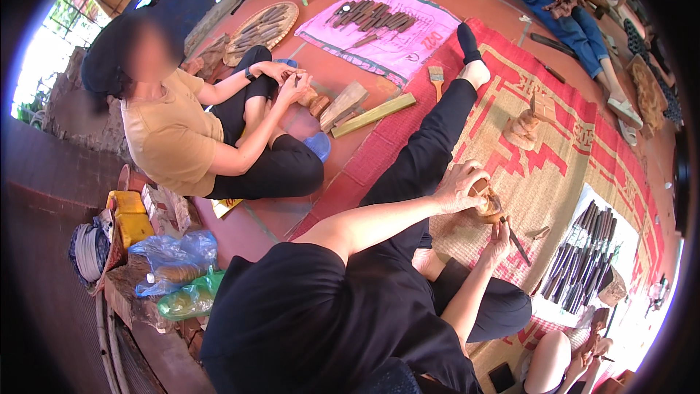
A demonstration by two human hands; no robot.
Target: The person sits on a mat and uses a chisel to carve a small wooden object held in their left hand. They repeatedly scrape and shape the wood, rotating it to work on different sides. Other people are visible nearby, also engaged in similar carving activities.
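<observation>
My left hand point(459, 188) is closed round a small carved piece of wood point(490, 208), brown and rounded with a hollowed side, held above the mat between my legs. On its near right side my right hand point(497, 244) grips a thin dark carving tool point(519, 246); one end reaches up near the wood, and the other slants down to the right. Whether the tip touches the wood I cannot tell. Farther off on the mat stands another carved wooden figure point(520, 131), with a tool upright against it. A small pale piece point(538, 233) lies right of my right hand.
Several dark carving tools point(583, 255) lie on a white sheet to the right. More lie on a pink cloth point(328, 33) ahead. A brush point(436, 79) and wood blocks point(344, 106) lie near my outstretched leg. A co-worker point(175, 117) sits at left; other people sit around.
</observation>
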